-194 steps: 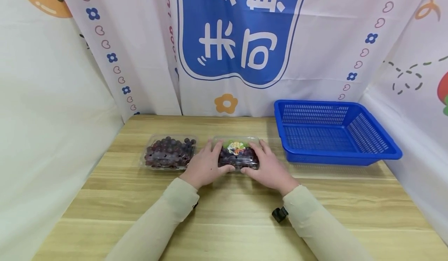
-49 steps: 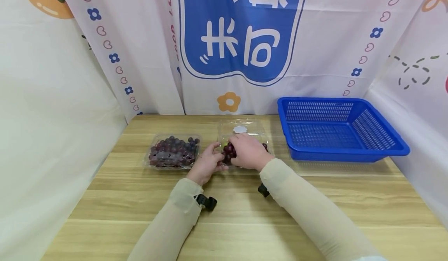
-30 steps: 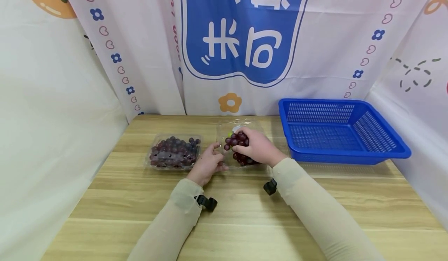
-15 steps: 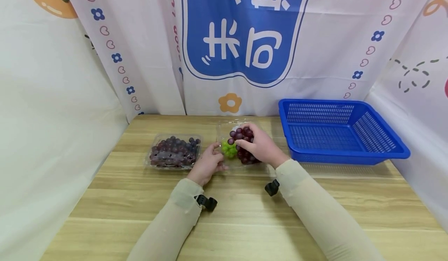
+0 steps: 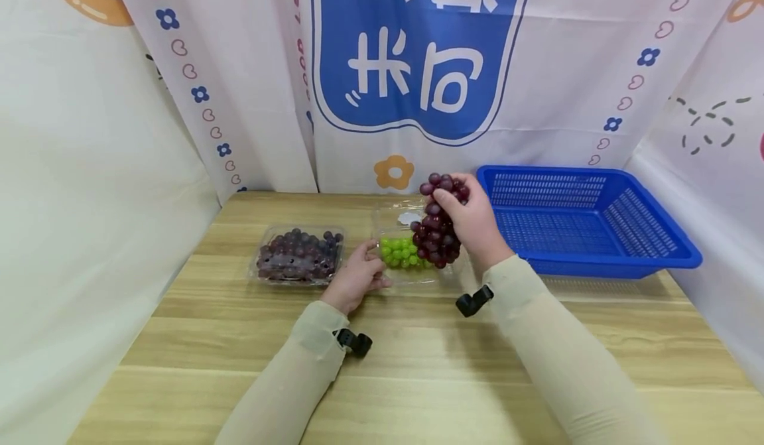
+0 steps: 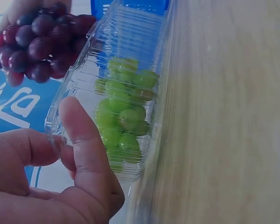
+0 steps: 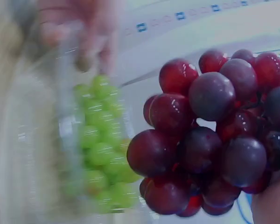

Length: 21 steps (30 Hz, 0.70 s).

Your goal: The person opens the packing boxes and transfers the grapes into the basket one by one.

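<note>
In the head view my right hand (image 5: 479,223) grips a bunch of dark red grapes (image 5: 438,233) near its top and holds it up over the right part of an opened clear plastic clamshell box (image 5: 386,217). Inside that box lies a bunch of green grapes (image 5: 396,251), partly hidden behind the red ones. At the box's left end, my left hand (image 5: 355,276) holds the rim; the left wrist view has its digits on both sides of the clear wall. The right wrist view shows the red grapes large and close, beside the blurred box.
A second clear box (image 5: 298,279), filled with dark grapes, stands to the left of my left hand. At the right sits a blue plastic basket (image 5: 597,259) with slotted walls. Printed white cloth (image 5: 256,100) hangs behind the wooden table (image 5: 406,379).
The box's lid has been opened since the earliest frame. My right hand has lifted the red grapes up and to the right, baring the green bunch. The left hand stays at the box's end.
</note>
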Available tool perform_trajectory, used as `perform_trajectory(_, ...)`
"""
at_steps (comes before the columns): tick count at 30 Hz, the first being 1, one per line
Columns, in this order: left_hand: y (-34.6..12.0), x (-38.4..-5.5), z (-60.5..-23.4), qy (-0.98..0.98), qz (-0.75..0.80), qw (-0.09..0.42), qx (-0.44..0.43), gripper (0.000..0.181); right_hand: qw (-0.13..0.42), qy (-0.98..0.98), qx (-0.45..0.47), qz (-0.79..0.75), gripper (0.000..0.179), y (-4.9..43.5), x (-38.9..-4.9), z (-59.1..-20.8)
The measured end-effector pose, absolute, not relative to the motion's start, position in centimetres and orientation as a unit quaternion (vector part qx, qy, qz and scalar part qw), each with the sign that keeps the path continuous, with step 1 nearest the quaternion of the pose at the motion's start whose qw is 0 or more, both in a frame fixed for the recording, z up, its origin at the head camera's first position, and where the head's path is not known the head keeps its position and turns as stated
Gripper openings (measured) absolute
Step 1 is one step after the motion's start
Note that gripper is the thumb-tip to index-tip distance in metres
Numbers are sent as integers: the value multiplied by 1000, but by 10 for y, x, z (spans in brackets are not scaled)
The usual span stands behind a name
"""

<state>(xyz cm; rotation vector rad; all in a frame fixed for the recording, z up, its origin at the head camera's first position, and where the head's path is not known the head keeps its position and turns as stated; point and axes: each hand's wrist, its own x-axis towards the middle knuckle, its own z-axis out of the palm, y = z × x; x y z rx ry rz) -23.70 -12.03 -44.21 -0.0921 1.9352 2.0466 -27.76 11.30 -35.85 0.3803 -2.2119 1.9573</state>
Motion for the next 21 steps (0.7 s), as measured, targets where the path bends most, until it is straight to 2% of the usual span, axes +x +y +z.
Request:
perform_trajectory(14,-123,-238,-446,677,719,156,-37,73,82,-779,34,620,57,171,-304,-286)
perform_trajectory(21,-123,-238,-445,678,717,158,-39,73,68,-815,-21,576,65,212,-322,-281)
